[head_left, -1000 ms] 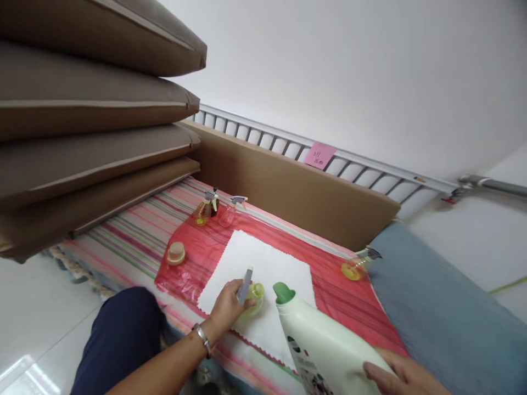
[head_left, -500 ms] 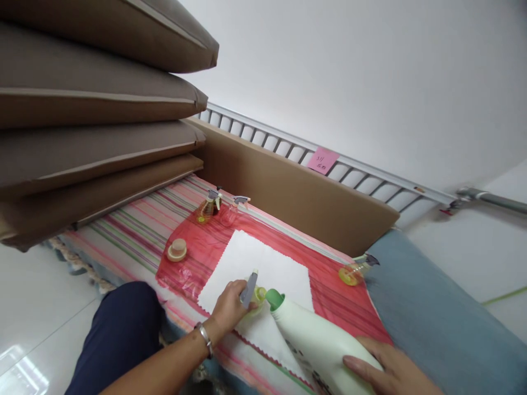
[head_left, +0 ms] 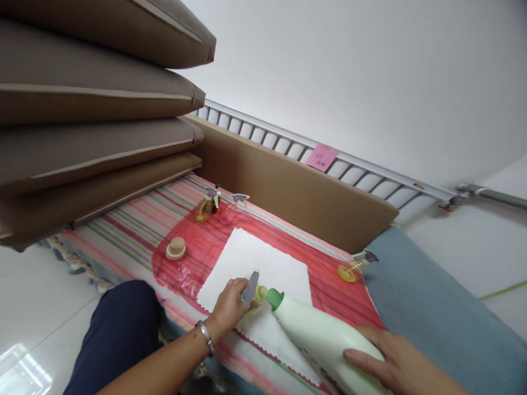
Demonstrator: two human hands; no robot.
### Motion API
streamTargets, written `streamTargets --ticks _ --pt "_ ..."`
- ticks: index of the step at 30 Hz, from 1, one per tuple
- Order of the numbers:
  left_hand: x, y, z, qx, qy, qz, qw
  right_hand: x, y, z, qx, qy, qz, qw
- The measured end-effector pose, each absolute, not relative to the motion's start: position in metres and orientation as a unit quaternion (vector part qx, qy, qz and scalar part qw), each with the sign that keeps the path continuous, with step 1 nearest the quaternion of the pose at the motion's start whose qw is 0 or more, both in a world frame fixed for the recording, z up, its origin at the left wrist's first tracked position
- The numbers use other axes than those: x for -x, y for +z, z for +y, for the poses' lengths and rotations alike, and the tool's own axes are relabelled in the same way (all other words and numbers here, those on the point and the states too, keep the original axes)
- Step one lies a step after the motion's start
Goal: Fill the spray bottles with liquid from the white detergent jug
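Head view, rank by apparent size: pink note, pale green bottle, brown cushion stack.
brown cushion stack
pale green bottle
pink note
Apparent size only; the bottle is nearer the camera than the note.

The right grip [head_left: 387, 354] holds a tilted pale-green bottle [head_left: 319, 334].

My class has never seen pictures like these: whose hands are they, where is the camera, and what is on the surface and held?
No machine: these are one person's bare left hand and right hand. A camera worn on the head looks forward and down. A striped cloth covers the surface; on it lie a red plastic sheet and, on top, a zigzag-edged white cloth. Nearby are trigger spray bottles and a round beige cap. The left hand holds a grey spray head and seems to steady a small yellow-tinted bottle. The right hand tips a large pale-green bottle, its green spout by that bottle's mouth; whether they touch is unclear.
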State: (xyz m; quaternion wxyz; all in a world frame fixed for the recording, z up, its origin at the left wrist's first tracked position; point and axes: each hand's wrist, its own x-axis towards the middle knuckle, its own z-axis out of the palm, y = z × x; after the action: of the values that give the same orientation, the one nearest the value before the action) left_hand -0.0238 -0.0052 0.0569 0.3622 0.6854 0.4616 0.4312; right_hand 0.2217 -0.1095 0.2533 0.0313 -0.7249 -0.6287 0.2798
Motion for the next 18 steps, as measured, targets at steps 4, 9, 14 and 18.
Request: streamTargets --ticks 4,9,14,18 --pt "0.021 0.057 -0.006 -0.69 0.434 0.455 0.359 -0.223 0.26 -0.106 0.729 0.297 -0.617 0.007" --pt "0.02 0.054 -0.006 -0.693 0.435 0.45 0.358 -0.218 0.266 -0.105 0.73 0.297 -0.615 -0.006" --pt "0.02 0.056 -0.007 -0.694 0.437 0.448 0.356 -0.218 0.265 -0.103 0.73 0.288 -0.619 -0.015" --pt "0.02 0.056 -0.007 -0.694 0.438 0.449 0.354 -0.219 0.267 -0.101 0.729 0.286 -0.622 -0.013"
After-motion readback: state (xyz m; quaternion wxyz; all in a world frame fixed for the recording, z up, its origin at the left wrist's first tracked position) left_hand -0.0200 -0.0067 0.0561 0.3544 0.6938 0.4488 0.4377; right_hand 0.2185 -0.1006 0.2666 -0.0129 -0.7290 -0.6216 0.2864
